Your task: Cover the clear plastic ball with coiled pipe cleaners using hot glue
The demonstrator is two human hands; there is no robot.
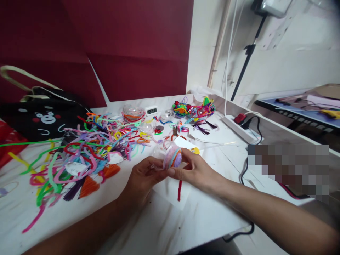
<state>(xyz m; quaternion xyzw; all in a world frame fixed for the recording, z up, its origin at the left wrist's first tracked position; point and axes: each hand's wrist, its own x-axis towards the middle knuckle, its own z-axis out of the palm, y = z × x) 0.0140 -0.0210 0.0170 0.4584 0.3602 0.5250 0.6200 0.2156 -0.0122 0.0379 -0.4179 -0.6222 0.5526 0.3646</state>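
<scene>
A small ball wrapped in pastel pipe cleaners (174, 158), with pink, blue, orange and lilac bands, is held between my two hands above the table. My left hand (145, 176) pinches it from the left, where a clear plastic half-shell (159, 152) shows beside it. From the right, my right hand (196, 170) grips the ball with thumb and fingers. A red pipe cleaner (180, 191) shows just below; whether it is joined to the ball, I cannot tell. Under the hands lies a white sheet of paper (170, 198).
A tangled heap of coloured pipe cleaners and tassels (79, 152) spreads over the left. Behind stand a digital clock (151, 111), finished-looking colourful ornaments (202, 111) and pliers (175, 131). A power strip (240, 129) with cables lies right; a black bag (42, 117) stands left.
</scene>
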